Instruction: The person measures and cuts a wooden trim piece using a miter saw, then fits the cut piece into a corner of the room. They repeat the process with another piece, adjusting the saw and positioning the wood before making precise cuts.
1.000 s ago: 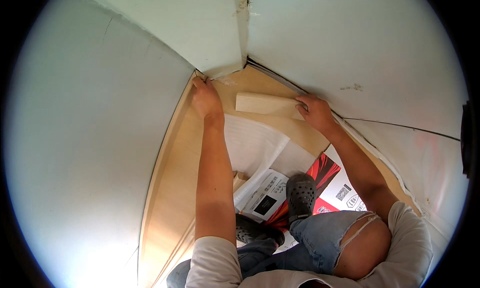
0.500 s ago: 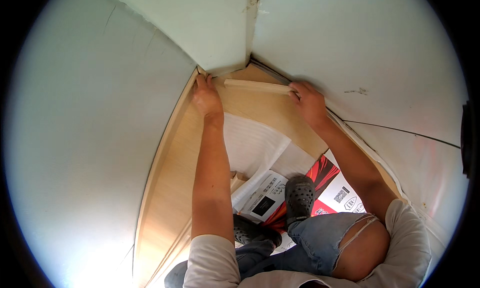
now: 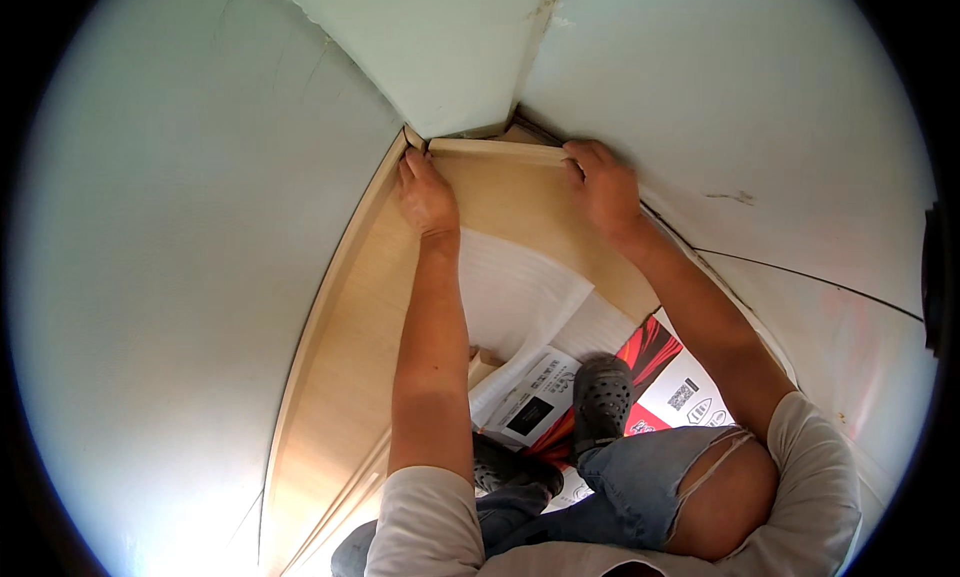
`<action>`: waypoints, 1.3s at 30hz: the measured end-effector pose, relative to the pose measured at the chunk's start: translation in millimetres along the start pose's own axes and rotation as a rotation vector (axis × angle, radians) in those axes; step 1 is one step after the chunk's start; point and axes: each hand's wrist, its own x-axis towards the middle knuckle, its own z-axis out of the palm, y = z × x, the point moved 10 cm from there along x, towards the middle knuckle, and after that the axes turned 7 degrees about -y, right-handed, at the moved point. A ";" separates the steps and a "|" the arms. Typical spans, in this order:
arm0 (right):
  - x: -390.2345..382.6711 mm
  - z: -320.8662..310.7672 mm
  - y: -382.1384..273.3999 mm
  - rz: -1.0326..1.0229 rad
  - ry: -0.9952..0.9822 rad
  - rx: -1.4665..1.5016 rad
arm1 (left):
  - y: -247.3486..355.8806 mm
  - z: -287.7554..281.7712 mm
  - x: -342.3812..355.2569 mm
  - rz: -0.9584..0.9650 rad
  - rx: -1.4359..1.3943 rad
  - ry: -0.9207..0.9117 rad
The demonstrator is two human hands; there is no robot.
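Note:
A short wooden skirting strip (image 3: 500, 150) lies along the foot of the far wall, above the wood-look floor (image 3: 525, 192). My right hand (image 3: 607, 192) has its fingers closed round the strip's right end. At the far left corner, my left hand (image 3: 430, 199) has bent fingers gripping the end of a long skirting strip (image 3: 335, 267) that runs along the left wall. The left fingertips also sit right beside the short strip's left end; whether they touch it is hidden.
Pale walls (image 3: 200, 257) close in on both sides. White foam sheet (image 3: 515, 277) covers part of the floor. A printed red and white carton sheet (image 3: 685, 382) lies under my dark clog (image 3: 603, 392). Thin wood strips (image 3: 345, 492) lie at the lower left.
My right hand has moved the short strip left and away from me, up to the far wall. Its left end now meets the corner by my left fingers, which stay there.

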 end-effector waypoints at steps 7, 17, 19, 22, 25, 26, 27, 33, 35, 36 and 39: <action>5.9 -1.8 -9.8 -0.033 -0.011 0.001 | -0.2 1.7 -3.2 0.052 -0.104 -0.027; 13.7 -5.3 -13.0 -0.143 -0.041 0.109 | 11.5 -12.8 -2.7 0.095 -0.070 0.047; 12.2 -2.7 -8.5 -0.159 -0.068 0.111 | 12.0 -9.4 -2.2 0.078 -0.063 0.010; 13.4 -4.5 -10.1 -0.162 -0.051 0.126 | 14.8 -9.8 -1.5 0.103 -0.054 0.015; 17.8 -11.9 -20.2 -0.183 -0.011 0.117 | 9.1 -8.3 -1.2 0.069 -0.072 0.004; 18.9 -14.8 -23.4 -0.195 0.002 0.110 | 8.0 -6.7 -1.8 0.062 -0.067 -0.010; 19.5 -14.1 -21.9 -0.179 -0.016 0.108 | 9.7 -8.0 -0.9 0.058 -0.061 -0.027; 19.2 -8.0 -17.0 -0.135 -0.042 0.066 | 12.0 -11.6 -1.8 0.093 -0.060 0.046; 17.4 -6.0 -16.4 -0.126 -0.034 0.043 | 12.9 -12.7 -2.0 0.095 -0.067 0.066; 16.7 -5.7 -16.4 -0.133 -0.019 0.051 | 13.8 -12.5 -2.0 0.092 -0.061 0.062; 15.8 -2.6 -16.0 -0.149 0.012 0.059 | 10.4 -9.5 -2.1 0.082 -0.051 0.062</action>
